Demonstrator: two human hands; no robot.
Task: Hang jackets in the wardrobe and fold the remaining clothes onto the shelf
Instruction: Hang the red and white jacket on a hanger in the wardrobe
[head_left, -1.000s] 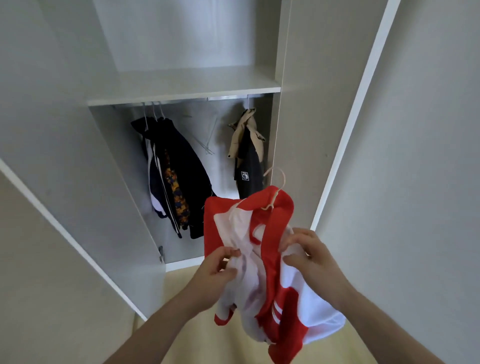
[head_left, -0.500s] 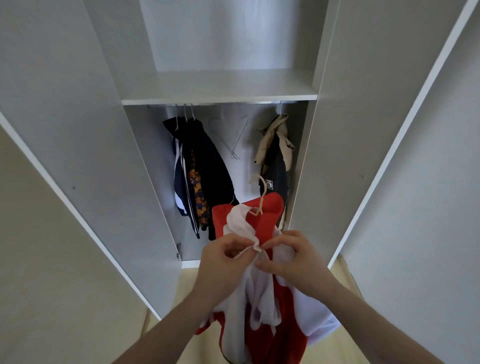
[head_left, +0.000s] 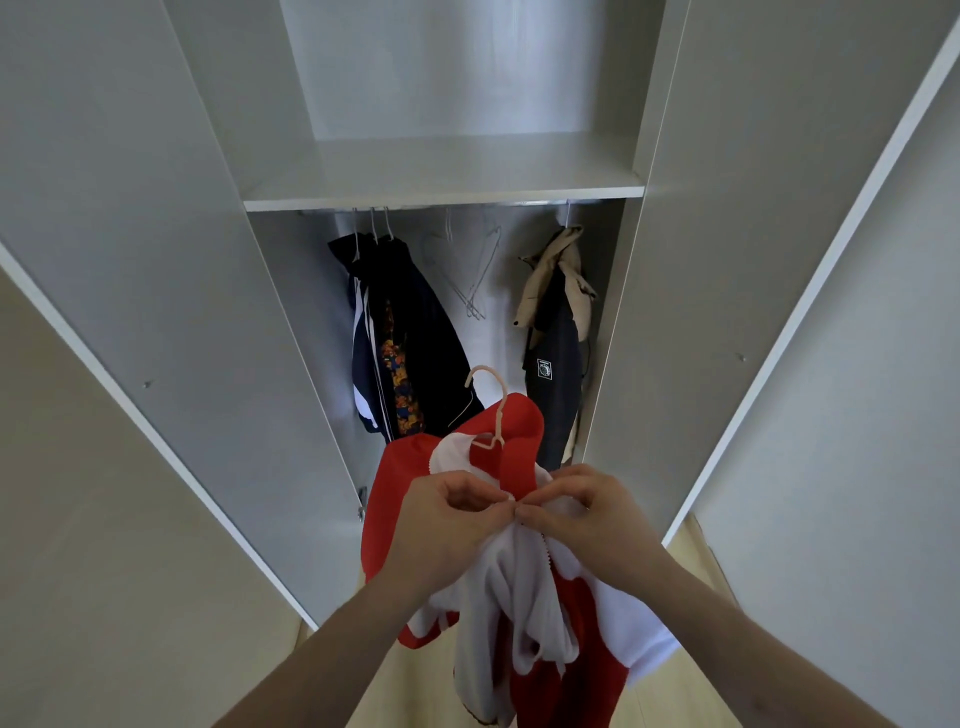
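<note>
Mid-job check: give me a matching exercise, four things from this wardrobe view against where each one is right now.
Things:
1. red and white jacket
2. beige and dark jacket
3. empty wire hangers
4. pink hanger

Places:
A. middle of the rail
B. inside the held jacket's collar
C. right end of the rail
D. pinched by left hand and right hand

Pairs: 1-D, 2-C, 3-A, 4-B

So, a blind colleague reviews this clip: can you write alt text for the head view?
Two hands, left hand and right hand, pinch the front of a red and white jacket on a pink hanger, before an open wardrobe. Dark jackets hang left on its rail, a beige and navy jacket right.
</note>
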